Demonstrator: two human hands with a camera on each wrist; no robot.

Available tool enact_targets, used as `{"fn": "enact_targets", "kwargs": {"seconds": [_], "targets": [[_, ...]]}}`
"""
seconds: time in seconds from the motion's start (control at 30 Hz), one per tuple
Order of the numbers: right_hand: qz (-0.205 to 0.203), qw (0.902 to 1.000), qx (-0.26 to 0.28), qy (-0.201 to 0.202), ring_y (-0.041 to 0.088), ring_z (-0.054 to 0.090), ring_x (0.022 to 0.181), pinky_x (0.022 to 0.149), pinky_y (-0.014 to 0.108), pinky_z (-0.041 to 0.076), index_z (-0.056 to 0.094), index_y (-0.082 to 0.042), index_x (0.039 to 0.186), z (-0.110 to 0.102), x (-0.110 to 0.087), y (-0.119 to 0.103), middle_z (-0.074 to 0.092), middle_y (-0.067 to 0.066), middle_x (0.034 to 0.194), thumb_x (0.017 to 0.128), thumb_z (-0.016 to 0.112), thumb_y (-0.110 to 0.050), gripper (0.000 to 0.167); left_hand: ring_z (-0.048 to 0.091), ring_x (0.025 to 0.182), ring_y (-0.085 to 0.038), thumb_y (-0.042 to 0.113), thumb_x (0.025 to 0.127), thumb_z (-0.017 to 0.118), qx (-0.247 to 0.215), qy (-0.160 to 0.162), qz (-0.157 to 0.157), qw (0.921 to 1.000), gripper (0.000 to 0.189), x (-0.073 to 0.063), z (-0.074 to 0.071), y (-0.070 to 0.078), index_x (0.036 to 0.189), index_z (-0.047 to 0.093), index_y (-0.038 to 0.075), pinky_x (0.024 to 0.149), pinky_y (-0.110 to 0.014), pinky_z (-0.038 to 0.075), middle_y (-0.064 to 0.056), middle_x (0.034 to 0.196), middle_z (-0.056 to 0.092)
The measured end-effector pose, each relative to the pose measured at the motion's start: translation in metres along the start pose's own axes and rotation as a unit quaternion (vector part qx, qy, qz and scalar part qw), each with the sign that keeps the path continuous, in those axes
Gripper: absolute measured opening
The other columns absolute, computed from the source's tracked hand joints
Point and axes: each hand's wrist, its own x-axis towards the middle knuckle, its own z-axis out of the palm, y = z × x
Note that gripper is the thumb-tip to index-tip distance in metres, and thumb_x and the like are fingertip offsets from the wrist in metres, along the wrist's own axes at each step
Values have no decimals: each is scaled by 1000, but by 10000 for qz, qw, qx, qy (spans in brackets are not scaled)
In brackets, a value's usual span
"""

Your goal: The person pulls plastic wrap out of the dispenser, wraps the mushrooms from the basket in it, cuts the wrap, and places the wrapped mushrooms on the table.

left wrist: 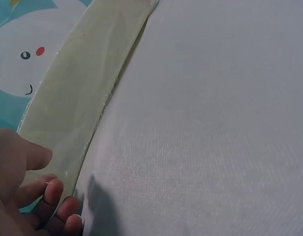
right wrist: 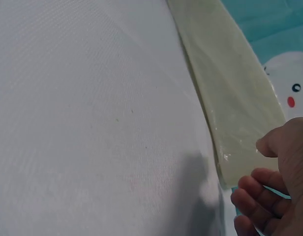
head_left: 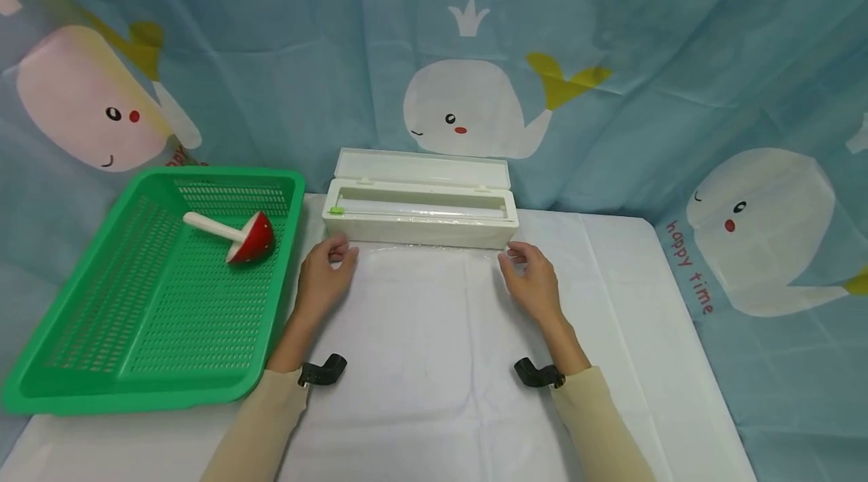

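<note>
A long white cling film dispenser box [head_left: 342, 226] stands at the back of the table, its lid [head_left: 420, 166] tipped back. Inside lies a roll [head_left: 427, 207], and a small green slider [head_left: 336, 210] sits at the left of the front edge. Clear film [left wrist: 68, 98] lies over the box's front face, its loose edge showing just below. My left hand [head_left: 328, 275] is at the front left corner, thumb and bent fingers apart. At the front right corner, my right hand [head_left: 534, 282] mirrors it, a gap between its thumb [right wrist: 272, 142] and loosely bent fingers.
A green plastic basket [head_left: 291, 241] stands on the left, close beside my left forearm. In it lies a red, white-dotted mushroom-shaped item [head_left: 256, 239] with a white handle. White cloth covers the table [head_left: 420, 361]. Behind hangs a blue curtain [head_left: 285, 90] with whales.
</note>
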Motion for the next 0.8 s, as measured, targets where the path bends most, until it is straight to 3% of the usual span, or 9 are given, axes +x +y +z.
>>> {"fn": "enact_targets", "kwargs": {"seconds": [0.27, 0.8], "targets": [[42, 9999, 111, -73, 33, 71, 102, 90, 48, 55, 73, -2, 124, 8, 3, 0, 75, 18, 110, 101, 71, -24, 31, 69, 107, -36, 22, 104, 66, 116, 58, 71, 9999, 31, 1, 0, -1, 123, 72, -1, 93, -41, 50, -22, 115, 72], [183, 9998, -26, -47, 28, 68, 91, 82, 38, 51, 77, -6, 106, 12, 3, -1, 75, 13, 99, 102, 70, -25, 21, 70, 96, -31, 26, 106, 64, 250, 111, -30, 9996, 31, -5, 0, -4, 119, 75, 1, 81, -32, 51, -20, 105, 77]]}}
